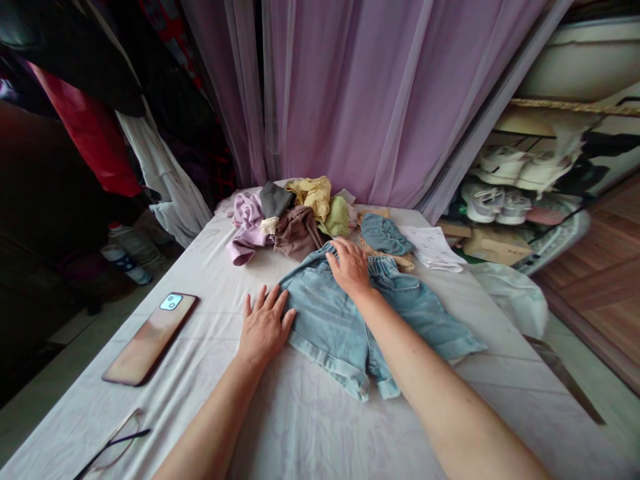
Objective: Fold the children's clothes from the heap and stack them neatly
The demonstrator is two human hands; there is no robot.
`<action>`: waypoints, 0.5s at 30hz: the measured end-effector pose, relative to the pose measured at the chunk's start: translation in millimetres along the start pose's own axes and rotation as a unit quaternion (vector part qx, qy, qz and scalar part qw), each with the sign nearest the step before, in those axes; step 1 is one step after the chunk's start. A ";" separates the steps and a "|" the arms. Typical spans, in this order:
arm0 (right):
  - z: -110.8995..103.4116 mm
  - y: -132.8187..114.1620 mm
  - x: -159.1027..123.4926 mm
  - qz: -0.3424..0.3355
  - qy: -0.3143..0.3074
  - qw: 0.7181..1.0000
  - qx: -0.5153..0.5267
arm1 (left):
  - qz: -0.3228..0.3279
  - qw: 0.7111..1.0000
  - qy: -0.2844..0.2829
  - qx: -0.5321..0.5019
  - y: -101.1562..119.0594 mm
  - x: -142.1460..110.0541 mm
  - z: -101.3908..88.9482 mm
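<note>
Light-blue denim shorts (330, 320) lie spread on the white-covered table (295, 420), waistband to the back and cuffed hems toward me. My left hand (265, 323) rests with fingers spread at the left edge of the shorts, partly on the cloth. Across the waistband lies my right hand (350, 267), its fingers stretched and slightly bent on the denim; the forearm hides part of the right leg. Just behind the shorts is a heap of crumpled clothes, with a brown garment (299, 233), a lilac one (247, 217) and a yellow one (313, 195).
Folded blue cloth (385, 233) and white printed cloth (431, 247) lie at the back right. A phone (153, 340) and glasses (117, 440) are on the left. Purple curtains (350, 93) hang behind; a shoe rack with sneakers (495, 202) stands right.
</note>
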State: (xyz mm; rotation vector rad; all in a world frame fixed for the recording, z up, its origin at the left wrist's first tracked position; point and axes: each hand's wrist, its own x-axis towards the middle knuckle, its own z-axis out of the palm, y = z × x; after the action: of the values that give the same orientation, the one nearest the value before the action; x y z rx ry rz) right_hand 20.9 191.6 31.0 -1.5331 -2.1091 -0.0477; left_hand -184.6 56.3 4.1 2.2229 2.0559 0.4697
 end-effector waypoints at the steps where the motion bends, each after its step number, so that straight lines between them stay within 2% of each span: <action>1: -4.3 2.6 -10.9 -0.023 -0.026 0.999 0.000 | 0.000 1.000 0.001 0.006 -0.2 0.2 0.3; 3: -11.7 10.6 -31.5 -0.054 -0.095 0.994 -0.002 | 0.002 1.000 0.004 0.021 -0.7 0.7 1.1; 5: -19.8 22.9 -47.3 -0.062 -0.121 0.991 0.017 | 0.005 0.999 0.008 0.033 -0.7 1.4 1.4; 6: -25.1 30.9 -53.4 -0.058 -0.105 0.992 0.040 | 0.007 0.999 0.010 0.036 -0.5 1.6 1.2; 8: -39.7 50.6 -64.2 -0.033 -0.035 0.994 0.096 | 0.013 0.999 0.018 0.041 0.2 1.8 0.2; 11: -70.1 88.7 -86.9 0.033 0.066 0.988 0.133 | 0.028 0.998 0.038 0.047 0.3 1.0 -2.8; 13: -90.7 116.4 -110.6 0.113 0.104 0.981 0.115 | 0.045 0.996 0.055 0.044 -1.1 0.0 -4.9; 15: -106.4 141.2 -139.0 0.230 0.137 0.959 0.090 | 0.067 0.995 0.070 0.035 -2.5 -1.2 -6.6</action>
State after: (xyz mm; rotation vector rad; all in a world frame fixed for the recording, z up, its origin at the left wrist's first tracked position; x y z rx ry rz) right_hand 219.1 85.4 24.2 -1.7519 -1.4643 0.0917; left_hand -188.9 54.4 9.5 2.4445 2.0257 0.5899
